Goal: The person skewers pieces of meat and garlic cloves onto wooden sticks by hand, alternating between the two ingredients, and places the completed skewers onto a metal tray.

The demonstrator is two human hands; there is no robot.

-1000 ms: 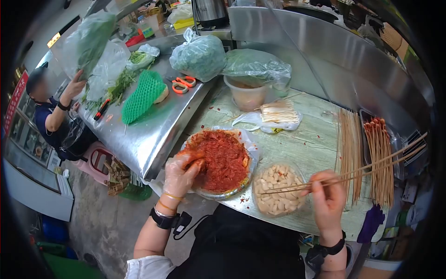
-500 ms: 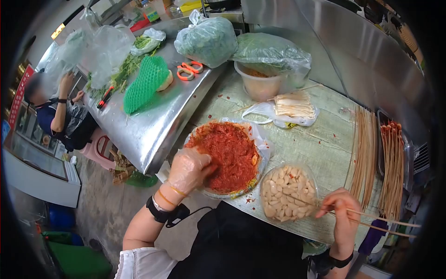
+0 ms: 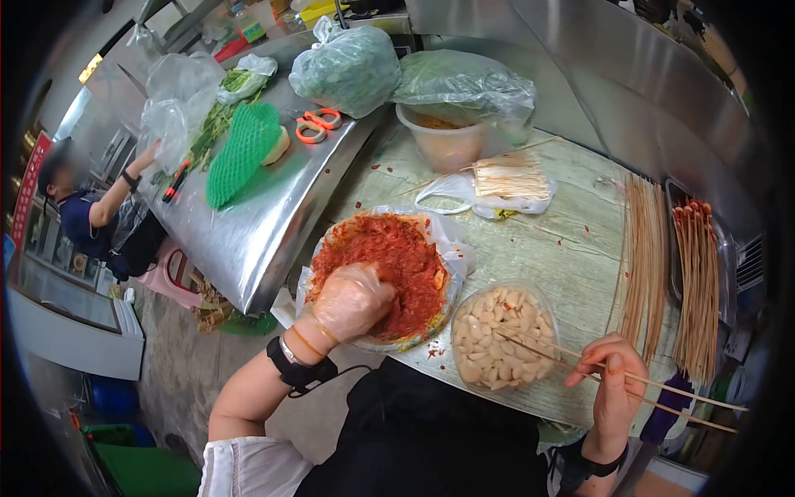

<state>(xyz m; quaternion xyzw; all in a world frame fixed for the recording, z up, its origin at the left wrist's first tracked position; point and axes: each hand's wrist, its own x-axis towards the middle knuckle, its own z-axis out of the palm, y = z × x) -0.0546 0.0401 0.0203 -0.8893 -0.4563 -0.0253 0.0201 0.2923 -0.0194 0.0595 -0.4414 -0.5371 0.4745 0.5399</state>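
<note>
In the head view, the gloved left hand [image 3: 352,300] pressed its curled fingers into the red paste in the foil bowl [image 3: 381,273] at lower centre, while the right hand [image 3: 611,383] at lower right pinched two bamboo skewers [image 3: 571,364] whose tips lay over the tub of white pieces [image 3: 497,335].

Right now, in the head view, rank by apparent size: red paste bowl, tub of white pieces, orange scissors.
1. Red paste bowl
2. Tub of white pieces
3. Orange scissors, smallest, though farther from the camera
</note>
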